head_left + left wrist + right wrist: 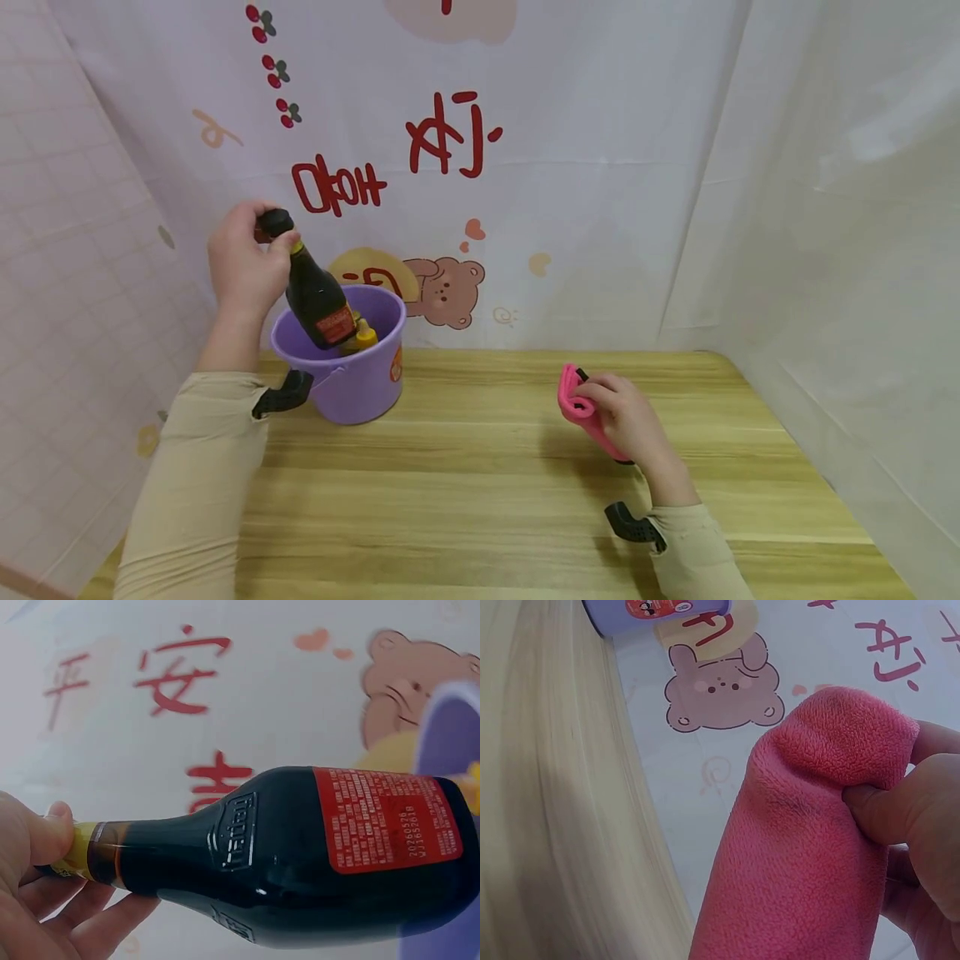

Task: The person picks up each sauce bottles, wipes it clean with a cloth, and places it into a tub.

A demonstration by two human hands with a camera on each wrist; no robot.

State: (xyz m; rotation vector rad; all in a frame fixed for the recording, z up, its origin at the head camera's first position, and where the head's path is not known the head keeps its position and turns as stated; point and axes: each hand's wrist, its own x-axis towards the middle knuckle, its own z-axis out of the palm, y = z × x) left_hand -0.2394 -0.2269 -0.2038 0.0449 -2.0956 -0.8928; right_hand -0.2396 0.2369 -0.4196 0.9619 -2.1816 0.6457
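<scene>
A dark glass sauce bottle [318, 292] with a red label hangs tilted, its base over the mouth of a purple bucket [358, 387]. My left hand [251, 262] grips it by the neck, just below the black cap. In the left wrist view, thumb and fingers close around the yellow neck band of the bottle [277, 855]. My right hand [626, 421] pinches a folded pink cloth [577, 404] above the right part of the table. The right wrist view shows the thumb pressed into the fuzzy cloth [802, 825]. Inside the bucket stands a yellow-capped bottle [365, 335], partly hidden.
The wooden table [465, 492] has a white printed curtain [585, 167] behind it and more hanging cloth on both sides. The bucket stands at the table's back left, close to the curtain. Each sleeve carries a black wrist mount [633, 525].
</scene>
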